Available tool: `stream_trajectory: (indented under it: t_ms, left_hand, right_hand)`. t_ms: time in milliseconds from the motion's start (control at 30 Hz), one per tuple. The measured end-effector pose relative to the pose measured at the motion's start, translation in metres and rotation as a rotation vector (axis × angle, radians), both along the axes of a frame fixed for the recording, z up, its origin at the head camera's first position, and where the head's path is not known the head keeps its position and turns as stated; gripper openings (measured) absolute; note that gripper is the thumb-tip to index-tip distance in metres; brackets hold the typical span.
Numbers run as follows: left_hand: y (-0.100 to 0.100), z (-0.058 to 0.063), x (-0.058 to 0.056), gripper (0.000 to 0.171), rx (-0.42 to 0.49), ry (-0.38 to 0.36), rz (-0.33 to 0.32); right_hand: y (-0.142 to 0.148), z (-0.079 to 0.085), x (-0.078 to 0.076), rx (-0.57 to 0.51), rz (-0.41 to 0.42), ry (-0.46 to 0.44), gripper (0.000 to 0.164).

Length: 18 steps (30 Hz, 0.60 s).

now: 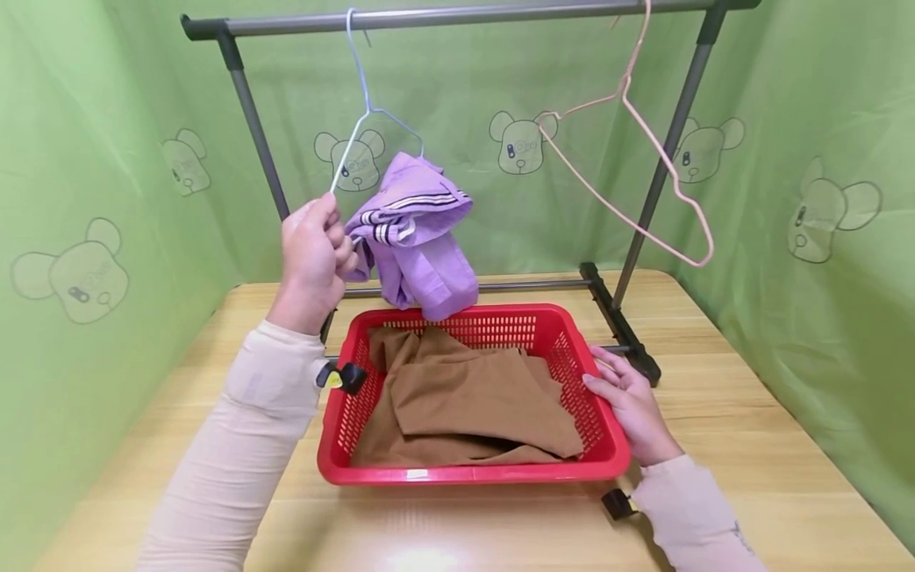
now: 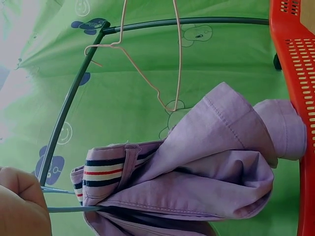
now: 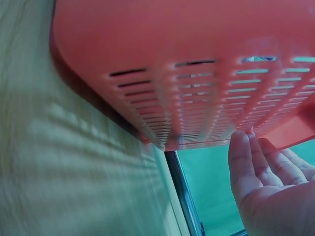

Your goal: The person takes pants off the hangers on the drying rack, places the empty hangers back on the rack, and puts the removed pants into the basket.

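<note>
My left hand grips the lower left end of a light blue hanger whose hook sits on the rack's top bar. Folded purple trousers with a striped waistband hang from this hanger, close to the right of the fingers. In the left wrist view, the hanger wire runs from the fist into the trousers. Along the right side of a red plastic basket, my right hand holds the rim, thumb on top. Its fingertips meet the slotted outer wall in the right wrist view, below the rim.
Brown folded cloth lies in the basket. A pink hanger hangs at the right of the grey metal rack. The rack's black foot stands on the wooden table. Green curtains enclose the sides and back.
</note>
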<state>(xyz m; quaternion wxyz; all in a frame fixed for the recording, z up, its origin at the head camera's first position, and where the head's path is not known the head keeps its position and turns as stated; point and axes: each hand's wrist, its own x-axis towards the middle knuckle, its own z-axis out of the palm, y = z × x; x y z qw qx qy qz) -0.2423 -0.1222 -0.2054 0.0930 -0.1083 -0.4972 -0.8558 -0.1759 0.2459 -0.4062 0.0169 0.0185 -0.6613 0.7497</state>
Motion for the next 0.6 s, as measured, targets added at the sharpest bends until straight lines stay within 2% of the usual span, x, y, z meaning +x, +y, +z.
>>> stream_trajectory:
  t_ms: [600]
  left_hand:
    - [-0.0020, 0.0009, 0.0001, 0.036, 0.006, 0.094, 0.009]
  right_hand:
    - [0.0002, -0.0020, -0.0016, -0.026, 0.023, 0.032, 0.066]
